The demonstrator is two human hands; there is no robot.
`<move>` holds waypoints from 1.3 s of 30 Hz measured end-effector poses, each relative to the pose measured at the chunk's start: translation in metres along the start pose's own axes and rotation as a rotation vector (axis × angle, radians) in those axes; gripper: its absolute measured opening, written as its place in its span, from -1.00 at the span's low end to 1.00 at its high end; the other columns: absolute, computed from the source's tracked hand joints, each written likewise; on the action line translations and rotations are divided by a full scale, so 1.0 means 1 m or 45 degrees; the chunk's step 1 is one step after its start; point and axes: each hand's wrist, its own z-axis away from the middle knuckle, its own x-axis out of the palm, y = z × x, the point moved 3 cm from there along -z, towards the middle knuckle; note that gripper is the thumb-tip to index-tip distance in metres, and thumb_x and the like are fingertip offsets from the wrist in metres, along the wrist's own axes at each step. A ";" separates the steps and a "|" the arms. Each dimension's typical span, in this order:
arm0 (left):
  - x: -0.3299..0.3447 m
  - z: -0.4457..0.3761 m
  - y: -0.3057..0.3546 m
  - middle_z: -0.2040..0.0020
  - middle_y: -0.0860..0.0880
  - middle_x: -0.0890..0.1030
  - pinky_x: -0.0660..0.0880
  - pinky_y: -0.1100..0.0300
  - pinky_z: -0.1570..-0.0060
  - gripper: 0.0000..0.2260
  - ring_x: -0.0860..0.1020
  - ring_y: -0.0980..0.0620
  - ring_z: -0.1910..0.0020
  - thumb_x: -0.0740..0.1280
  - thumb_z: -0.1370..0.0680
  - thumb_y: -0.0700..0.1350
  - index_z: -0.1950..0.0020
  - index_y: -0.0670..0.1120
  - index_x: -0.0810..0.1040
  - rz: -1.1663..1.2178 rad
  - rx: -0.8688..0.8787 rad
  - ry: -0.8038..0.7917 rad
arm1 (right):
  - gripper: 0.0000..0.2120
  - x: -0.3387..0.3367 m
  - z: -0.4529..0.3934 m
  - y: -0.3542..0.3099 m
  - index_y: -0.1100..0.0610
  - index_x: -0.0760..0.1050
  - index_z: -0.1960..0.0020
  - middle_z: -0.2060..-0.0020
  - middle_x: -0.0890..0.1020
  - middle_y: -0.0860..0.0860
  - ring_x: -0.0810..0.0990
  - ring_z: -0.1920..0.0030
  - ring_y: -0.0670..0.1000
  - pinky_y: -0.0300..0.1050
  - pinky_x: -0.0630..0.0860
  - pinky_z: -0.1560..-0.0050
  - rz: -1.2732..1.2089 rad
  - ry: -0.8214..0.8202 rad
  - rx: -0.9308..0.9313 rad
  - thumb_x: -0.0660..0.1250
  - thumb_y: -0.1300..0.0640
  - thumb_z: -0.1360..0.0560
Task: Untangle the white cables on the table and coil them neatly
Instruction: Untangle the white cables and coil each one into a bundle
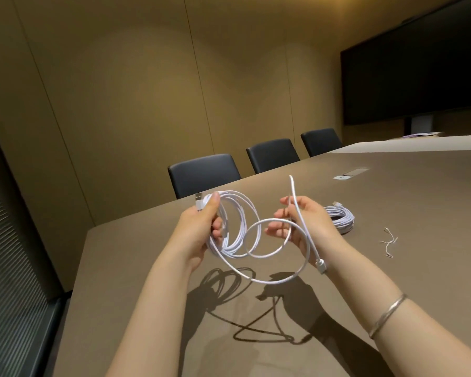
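At centre frame, held above the brown table [392,268], the left hand [201,229] grasps a bundle of finished loops of the white cable [238,221], thumb clamped over the top of the turns just beside the USB plug [199,200], which pokes up and to the left past the thumb tip; the right hand [299,221] holds the free run of the same cable, fingers loosely curled round it, and one smaller loop hangs between the two hands; from the right hand the tail rises toward the upper middle of the frame, bends over, and drops down and to the right, ending in the small connector [321,266] near the right wrist; a slack arc sags below both hands. The step in hand looks like laying the next turn onto the bundle; to do it well, I judge the right hand should carry that small loop across to the left thumb at the same width as the others, rolling the cable slightly so it lies flat rather than twisting into a figure of eight, while the left thumb lifts only enough to admit it; the bundle's loops stand nearly upright, their long axis running from upper left to lower right. At right of centre a second coil [340,217] lies flat on the table, already wound, partly hidden behind the right hand; further right lies a thin tie [389,242].
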 end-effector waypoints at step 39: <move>0.017 0.011 0.009 0.02 -0.21 0.71 0.66 0.12 0.23 -0.67 0.70 -0.15 0.10 0.26 -0.62 0.08 -0.19 -0.14 0.56 0.209 -0.127 -0.240 | -0.84 0.003 0.011 0.001 0.23 0.66 0.02 0.38 0.62 0.13 0.52 0.43 0.01 -0.22 0.49 0.42 0.449 -0.281 -0.360 0.32 0.19 -0.57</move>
